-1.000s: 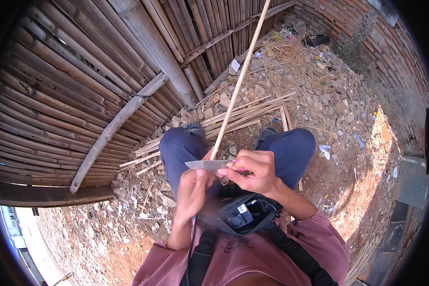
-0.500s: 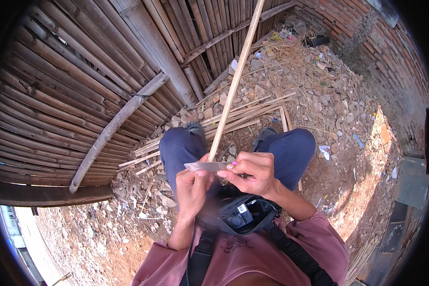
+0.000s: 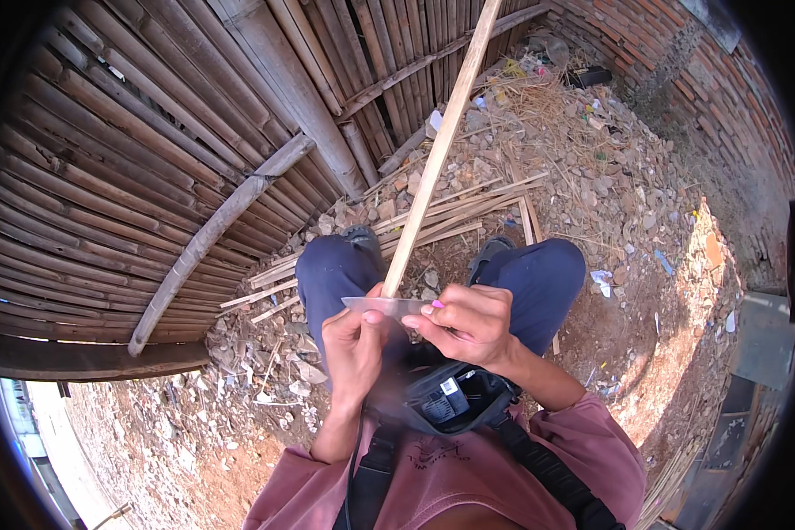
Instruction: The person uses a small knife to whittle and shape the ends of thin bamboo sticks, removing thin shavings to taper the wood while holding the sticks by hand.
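A long pale bamboo strip (image 3: 435, 163) slants up and away from me, its near end at my left hand (image 3: 352, 343). That hand is closed around the strip's lower end, with the thumb against the near edge of a knife blade (image 3: 397, 306). My right hand (image 3: 470, 325) pinches the knife at its right end, where a bit of pink shows between the fingers. The blade lies crosswise over the strip, its tip pointing left. Below the hands, an open black pouch (image 3: 479, 391) rests at my waist with a small dark packet inside.
Several more strips (image 3: 455, 215) lie on the ground beyond my bent knees. Broken stones and litter (image 3: 627, 190) cover the dirt. A slatted bamboo wall (image 3: 106, 212) with a curved pole stands at the left, a brick wall (image 3: 724, 97) at the far right.
The blade has tilted slightly and moved a little along the strip. The strip's upper part has swung slightly right. Both hands keep their grip.
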`<action>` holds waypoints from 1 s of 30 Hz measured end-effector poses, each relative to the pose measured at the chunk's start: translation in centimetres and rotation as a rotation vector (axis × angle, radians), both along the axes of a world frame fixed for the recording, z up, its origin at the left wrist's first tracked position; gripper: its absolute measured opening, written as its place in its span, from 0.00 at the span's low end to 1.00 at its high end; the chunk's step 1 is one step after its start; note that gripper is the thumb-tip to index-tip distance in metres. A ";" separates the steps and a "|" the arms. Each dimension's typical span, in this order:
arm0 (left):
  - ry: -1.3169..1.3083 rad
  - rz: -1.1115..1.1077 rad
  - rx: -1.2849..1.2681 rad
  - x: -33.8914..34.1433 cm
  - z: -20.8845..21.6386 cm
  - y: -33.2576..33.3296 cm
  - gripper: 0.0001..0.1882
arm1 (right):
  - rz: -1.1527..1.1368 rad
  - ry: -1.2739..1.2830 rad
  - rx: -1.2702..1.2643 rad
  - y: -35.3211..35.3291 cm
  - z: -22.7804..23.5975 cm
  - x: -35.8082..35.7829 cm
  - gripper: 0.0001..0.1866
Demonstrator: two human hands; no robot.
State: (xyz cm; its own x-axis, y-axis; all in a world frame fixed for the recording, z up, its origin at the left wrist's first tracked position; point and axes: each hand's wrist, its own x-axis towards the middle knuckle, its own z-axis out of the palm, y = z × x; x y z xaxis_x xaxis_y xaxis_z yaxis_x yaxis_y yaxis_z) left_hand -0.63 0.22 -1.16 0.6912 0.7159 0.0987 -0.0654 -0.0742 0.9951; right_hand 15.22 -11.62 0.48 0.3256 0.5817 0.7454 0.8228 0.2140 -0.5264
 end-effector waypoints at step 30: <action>-0.054 -0.052 -0.132 0.4 0.8 -0.3 0.23 | 0.044 0.098 -0.103 -0.1 -0.3 0.5 0.13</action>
State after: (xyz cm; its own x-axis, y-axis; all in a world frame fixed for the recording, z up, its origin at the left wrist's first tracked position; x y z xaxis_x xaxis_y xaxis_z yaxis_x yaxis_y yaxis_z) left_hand -0.23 -0.03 -0.35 0.7237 0.6887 0.0439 -0.1190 0.0619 0.9910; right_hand 15.71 -11.75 0.16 0.3660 0.6688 0.6471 0.7575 0.1899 -0.6246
